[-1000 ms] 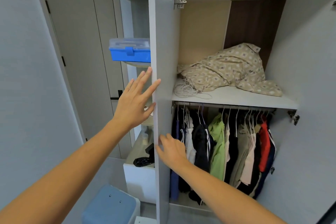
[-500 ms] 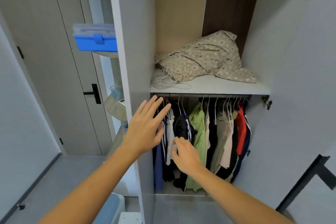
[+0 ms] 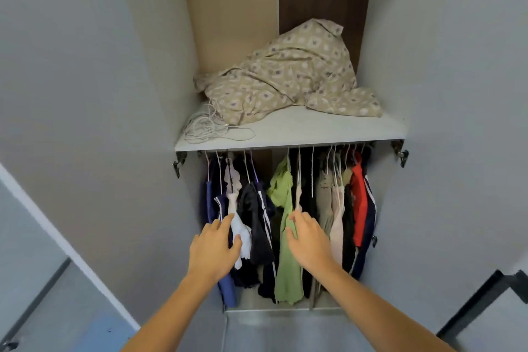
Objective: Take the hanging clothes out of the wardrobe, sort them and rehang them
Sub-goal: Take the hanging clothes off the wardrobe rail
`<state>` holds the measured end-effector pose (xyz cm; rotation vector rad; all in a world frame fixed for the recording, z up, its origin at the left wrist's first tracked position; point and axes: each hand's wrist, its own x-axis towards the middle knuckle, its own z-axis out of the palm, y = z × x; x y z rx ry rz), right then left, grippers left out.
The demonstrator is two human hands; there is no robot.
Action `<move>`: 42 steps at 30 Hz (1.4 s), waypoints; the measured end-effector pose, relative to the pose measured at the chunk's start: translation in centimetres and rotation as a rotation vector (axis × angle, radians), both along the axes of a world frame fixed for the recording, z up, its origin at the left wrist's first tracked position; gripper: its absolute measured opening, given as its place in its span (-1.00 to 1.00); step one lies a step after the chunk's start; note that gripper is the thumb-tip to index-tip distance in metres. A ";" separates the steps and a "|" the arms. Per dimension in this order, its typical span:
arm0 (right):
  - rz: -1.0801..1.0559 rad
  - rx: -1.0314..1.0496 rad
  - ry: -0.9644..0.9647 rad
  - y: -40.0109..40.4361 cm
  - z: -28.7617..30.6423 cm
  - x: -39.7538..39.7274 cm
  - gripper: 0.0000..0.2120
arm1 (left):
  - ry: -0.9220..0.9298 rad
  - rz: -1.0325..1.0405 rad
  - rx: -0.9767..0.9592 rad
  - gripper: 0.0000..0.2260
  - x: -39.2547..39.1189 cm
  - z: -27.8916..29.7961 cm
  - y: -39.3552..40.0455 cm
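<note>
Both hands reach open-fingered into hanging clothes (image 3: 285,223): left hand (image 3: 213,248) touches a white garment (image 3: 240,233), right hand (image 3: 310,238) the green top (image 3: 287,260); best lift each by its hanger hook

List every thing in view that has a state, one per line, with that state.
Wardrobe doors: both swung open.
Hanging clothes: all on the rail, none taken out.
Green shirt: hanging, right hand at its edge.
White garment: hanging, left hand touching it.
Bedding: crumpled on the shelf.
Cable: loosely coiled on the shelf.
Left hand: open.
Right hand: open.
</note>
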<state>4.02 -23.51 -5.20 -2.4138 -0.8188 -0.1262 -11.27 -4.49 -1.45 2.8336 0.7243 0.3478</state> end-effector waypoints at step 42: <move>-0.248 -0.112 0.688 15.4 -9.7 25.0 -0.52 | -0.117 0.314 -1.173 -0.47 32.3 -15.4 10.1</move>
